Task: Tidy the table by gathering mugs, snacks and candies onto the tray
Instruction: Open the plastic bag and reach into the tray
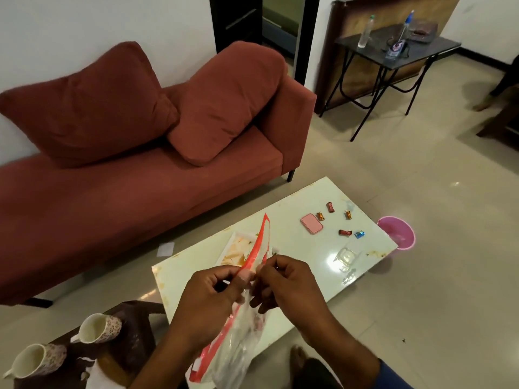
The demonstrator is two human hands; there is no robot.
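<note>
My left hand (pixel 209 301) and my right hand (pixel 289 287) both pinch a clear plastic zip bag with a red strip (pixel 259 245) above the near end of the white table (pixel 309 265). Behind the bag a white tray (pixel 237 245) with orange-stained contents lies on the table, partly hidden. Several wrapped candies lie at the far right: red-gold ones (pixel 330 206), (pixel 320 216), (pixel 348 215), (pixel 345 233) and a blue one (pixel 359 234). Two floral mugs (pixel 99 328), (pixel 35 360) lie on a dark stool at the lower left.
A pink flat case (pixel 311 223) and a clear glass (pixel 346 258) rest on the table. A pink bucket (pixel 396 233) stands on the floor past the table's right end. A red sofa (pixel 140 178) runs along the left. A black side table (pixel 393 51) stands at the back.
</note>
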